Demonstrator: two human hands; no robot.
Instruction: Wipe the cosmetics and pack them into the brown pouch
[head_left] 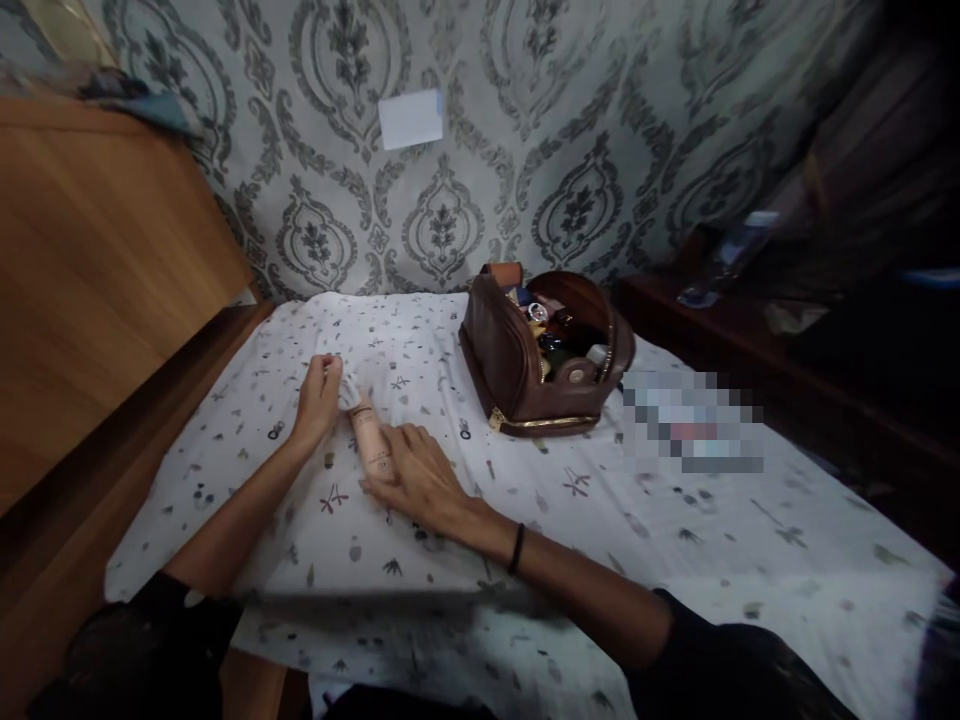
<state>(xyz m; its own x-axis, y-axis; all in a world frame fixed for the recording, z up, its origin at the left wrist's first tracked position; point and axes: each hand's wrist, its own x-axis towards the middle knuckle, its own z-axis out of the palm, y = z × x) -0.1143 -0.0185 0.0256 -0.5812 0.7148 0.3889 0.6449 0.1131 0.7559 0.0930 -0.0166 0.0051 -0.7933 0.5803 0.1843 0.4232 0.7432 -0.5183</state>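
A slim peach cosmetic bottle (369, 440) is tilted over the printed cloth, its narrow top pointing away from me. My right hand (424, 475) grips it from the right side, with the thumb under its base end. Just left of the bottle's top is my left hand (321, 395), its fingers curled together. A faint clear blur lies between those fingers and the bottle top; what the left hand holds is too small and smeared to make out. To the right stands an unzipped brown toiletry bag (502, 350) with several small items inside, among them a watch (538, 313).
White patterned cloth (525, 530) covers the table. A wooden panel (97, 250) rises on the left. Behind is a wallpapered wall with a white card (411, 119). A blurred-out item (694, 425) lies right of the bag; a clear bottle (727, 260) is farther back.
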